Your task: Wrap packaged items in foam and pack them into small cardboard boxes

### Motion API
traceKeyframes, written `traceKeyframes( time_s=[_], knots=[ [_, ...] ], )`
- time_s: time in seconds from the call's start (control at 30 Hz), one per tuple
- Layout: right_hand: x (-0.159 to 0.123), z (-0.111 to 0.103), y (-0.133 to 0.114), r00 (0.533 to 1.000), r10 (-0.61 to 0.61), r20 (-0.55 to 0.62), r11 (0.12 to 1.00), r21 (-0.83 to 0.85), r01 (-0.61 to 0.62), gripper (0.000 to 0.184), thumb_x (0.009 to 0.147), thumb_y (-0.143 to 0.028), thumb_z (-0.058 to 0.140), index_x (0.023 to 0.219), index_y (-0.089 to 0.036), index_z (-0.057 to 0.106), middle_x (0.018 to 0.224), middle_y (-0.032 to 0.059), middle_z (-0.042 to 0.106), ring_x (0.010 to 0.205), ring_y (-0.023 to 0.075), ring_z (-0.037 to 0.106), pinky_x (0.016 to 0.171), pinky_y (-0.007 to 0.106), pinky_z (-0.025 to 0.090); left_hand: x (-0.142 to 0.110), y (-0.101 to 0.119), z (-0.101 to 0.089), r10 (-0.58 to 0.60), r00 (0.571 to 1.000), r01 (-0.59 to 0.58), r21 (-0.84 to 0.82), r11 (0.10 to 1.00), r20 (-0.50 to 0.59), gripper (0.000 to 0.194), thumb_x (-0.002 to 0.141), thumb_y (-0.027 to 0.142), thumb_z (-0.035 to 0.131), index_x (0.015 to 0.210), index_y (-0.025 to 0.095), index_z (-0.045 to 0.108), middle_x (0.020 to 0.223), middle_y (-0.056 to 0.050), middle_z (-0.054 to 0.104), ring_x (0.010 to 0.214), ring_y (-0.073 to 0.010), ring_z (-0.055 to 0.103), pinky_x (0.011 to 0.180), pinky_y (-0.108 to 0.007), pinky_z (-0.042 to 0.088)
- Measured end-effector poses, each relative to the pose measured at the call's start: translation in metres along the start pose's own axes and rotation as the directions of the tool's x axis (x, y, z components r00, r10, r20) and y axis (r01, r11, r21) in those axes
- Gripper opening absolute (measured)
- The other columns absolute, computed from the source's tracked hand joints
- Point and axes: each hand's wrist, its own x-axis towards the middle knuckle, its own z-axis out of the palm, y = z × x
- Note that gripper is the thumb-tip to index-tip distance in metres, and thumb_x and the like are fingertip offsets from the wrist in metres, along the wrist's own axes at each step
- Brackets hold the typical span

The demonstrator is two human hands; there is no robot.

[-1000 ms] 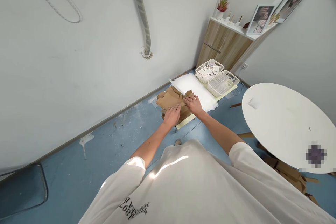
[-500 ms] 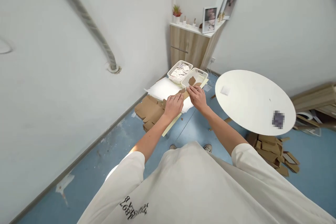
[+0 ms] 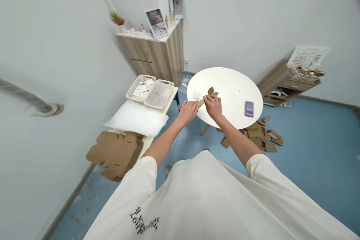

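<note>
Both hands grip one brown cardboard box blank (image 3: 200, 102), partly folded, over the near left edge of the round white table (image 3: 225, 120). My left hand (image 3: 188, 111) is closed round its left end, fingers on top. My right hand (image 3: 213, 107) is closed on the right part, where loose flaps stick up beyond the fingers. The thumbs and underside of the cardboard are hidden. On the table lie a small white packet (image 3: 197, 94) behind the hands and a blurred purple item (image 3: 249, 108) to the right.
Left, a low pale-yellow table (image 3: 148, 142) bears flat cardboard blanks (image 3: 114, 153), white sheets (image 3: 135, 118) and two white baskets, one (image 3: 140, 88) with small cards. Folded boxes (image 3: 260, 135) lie on the blue floor. A wooden cabinet (image 3: 157, 54) stands behind, a low shelf (image 3: 289, 77) at right.
My view and body have turned right. Both hands, still holding the cardboard, have swung from over the low table with the baskets to the round table.
</note>
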Motion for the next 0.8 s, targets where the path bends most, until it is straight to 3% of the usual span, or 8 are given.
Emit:
traceKeyframes(
  time_s=[0.17,0.3,0.43,0.57,0.67,0.8],
  knots=[
    [-0.017,-0.024,0.109,0.992,0.125,-0.004,0.992,-0.01,-0.125,0.054,0.099,-0.026,0.039,0.153,-0.022,0.043,0.152,0.0125,0.049,0.135,0.0388,0.036,0.105,0.056,0.027,0.09,0.064,0.045,0.093,0.994,-0.091,-0.04,0.995,0.054,0.049,0.105,0.03,0.03,0.152,0.02,0.038,0.143,-0.014,0.055,0.132,-0.0269,0.05,0.117,-0.046,0.025],
    [-0.049,-0.027,0.163,0.981,0.194,0.026,0.981,0.004,-0.194,0.056,0.099,-0.025,0.036,0.155,-0.022,0.039,0.153,0.0129,0.047,0.135,0.0373,0.036,0.109,0.057,0.022,0.124,0.099,0.082,0.155,0.98,-0.15,-0.048,0.987,0.121,0.05,0.104,0.028,0.032,0.153,0.022,0.036,0.149,-0.013,0.049,0.14,-0.0278,0.043,0.119,-0.049,0.022],
    [-0.09,-0.008,0.186,0.949,0.256,0.182,0.965,0.017,-0.263,0.056,0.097,-0.021,0.038,0.153,-0.022,0.042,0.146,0.0155,0.053,0.134,0.0366,0.038,0.113,0.06,0.017,0.125,0.111,0.132,0.198,0.944,-0.181,-0.09,0.979,0.263,0.046,0.104,0.026,0.03,0.148,0.021,0.043,0.147,-0.014,0.05,0.135,-0.0276,0.047,0.115,-0.047,0.029],
    [-0.114,0.018,0.198,0.928,0.289,0.236,0.955,-0.011,-0.295,0.052,0.094,-0.016,0.039,0.145,-0.019,0.051,0.141,0.0177,0.057,0.139,0.0355,0.036,0.116,0.062,0.01,0.121,0.109,0.181,0.169,0.885,-0.139,-0.099,0.985,0.435,0.045,0.102,0.02,0.034,0.146,0.022,0.044,0.141,-0.014,0.055,0.132,-0.0267,0.051,0.108,-0.045,0.037],
    [-0.115,0.035,0.21,0.922,0.291,0.255,0.956,-0.05,-0.288,0.051,0.094,-0.014,0.041,0.142,-0.025,0.054,0.136,0.0133,0.061,0.14,0.033,0.036,0.117,0.063,0.007,0.13,0.103,0.207,0.161,0.854,-0.129,-0.098,0.987,0.495,0.045,0.1,0.018,0.037,0.145,0.021,0.044,0.142,-0.014,0.054,0.127,-0.0266,0.054,0.105,-0.043,0.039],
    [-0.098,0.054,0.231,0.914,0.295,0.28,0.955,-0.057,-0.291,0.05,0.094,-0.015,0.042,0.142,-0.028,0.054,0.134,0.0109,0.062,0.138,0.0309,0.04,0.118,0.059,0.01,0.154,0.09,0.225,0.196,0.847,-0.155,-0.124,0.98,0.494,0.043,0.101,0.018,0.036,0.143,0.021,0.045,0.142,-0.014,0.054,0.127,-0.0257,0.053,0.107,-0.041,0.037]
  ],
)
